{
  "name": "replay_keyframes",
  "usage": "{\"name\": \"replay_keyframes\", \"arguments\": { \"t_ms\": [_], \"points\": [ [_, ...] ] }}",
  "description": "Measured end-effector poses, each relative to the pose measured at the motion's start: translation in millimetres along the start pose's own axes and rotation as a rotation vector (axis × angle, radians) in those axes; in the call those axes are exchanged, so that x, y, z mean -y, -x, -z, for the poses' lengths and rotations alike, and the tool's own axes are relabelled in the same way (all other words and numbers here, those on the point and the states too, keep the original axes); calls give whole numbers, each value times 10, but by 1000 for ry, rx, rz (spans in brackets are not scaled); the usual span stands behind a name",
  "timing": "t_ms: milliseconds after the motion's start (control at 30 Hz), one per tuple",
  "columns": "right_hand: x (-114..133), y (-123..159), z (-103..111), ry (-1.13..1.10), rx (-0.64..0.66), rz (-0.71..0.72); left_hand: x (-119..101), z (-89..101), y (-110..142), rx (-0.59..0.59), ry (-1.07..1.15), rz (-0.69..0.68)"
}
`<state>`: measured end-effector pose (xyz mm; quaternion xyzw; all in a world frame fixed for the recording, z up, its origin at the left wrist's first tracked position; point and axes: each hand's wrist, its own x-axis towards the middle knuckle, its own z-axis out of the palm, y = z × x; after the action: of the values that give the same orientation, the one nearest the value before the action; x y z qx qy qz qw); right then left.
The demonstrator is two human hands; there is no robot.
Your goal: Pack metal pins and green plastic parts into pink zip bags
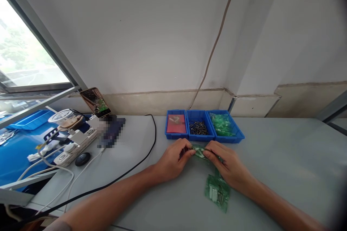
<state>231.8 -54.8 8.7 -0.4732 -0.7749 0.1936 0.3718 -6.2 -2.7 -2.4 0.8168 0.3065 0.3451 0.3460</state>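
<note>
Both hands meet over the grey table (284, 158) just in front of three blue bins. My left hand (173, 158) and my right hand (227, 164) each pinch an end of a small green part (200, 151) held between them. A green plastic bag (217, 192) with pale pieces in it lies on the table below my right wrist. The left bin (176, 124) has a red lining with a small pale item, the middle bin (200, 125) holds dark metal pins, and the right bin (225, 125) holds green parts.
A phone (95, 102) leans on a stand at the left, by a white power strip (74, 144) with plugs and white cables. A black cable (141, 162) curves across the table. A blue tray (29, 120) sits far left under the window.
</note>
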Motion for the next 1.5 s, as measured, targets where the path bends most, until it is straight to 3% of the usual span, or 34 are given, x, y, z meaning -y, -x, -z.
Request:
{"name": "replay_keyframes", "arguments": {
  "t_ms": [133, 367, 900, 1200, 1500],
  "points": [
    [3, 2, -3, 5, -2, -34, 7, -5, -2, -17, 31, 7],
    [-36, 18, -21, -9, -11, 40, -4, 10, 1, 4, -17, 8],
    [-18, 13, -5, -7, -20, -39, -1, 2, -9, -19, 25, 26],
    [-7, -1, -7, -32, 3, 10, -50, 30, 5, 33, 73, -7],
    [-22, 25, -26, -9, -33, -90, -12, 22, -3, 16, 64, 10]
  ]
}}
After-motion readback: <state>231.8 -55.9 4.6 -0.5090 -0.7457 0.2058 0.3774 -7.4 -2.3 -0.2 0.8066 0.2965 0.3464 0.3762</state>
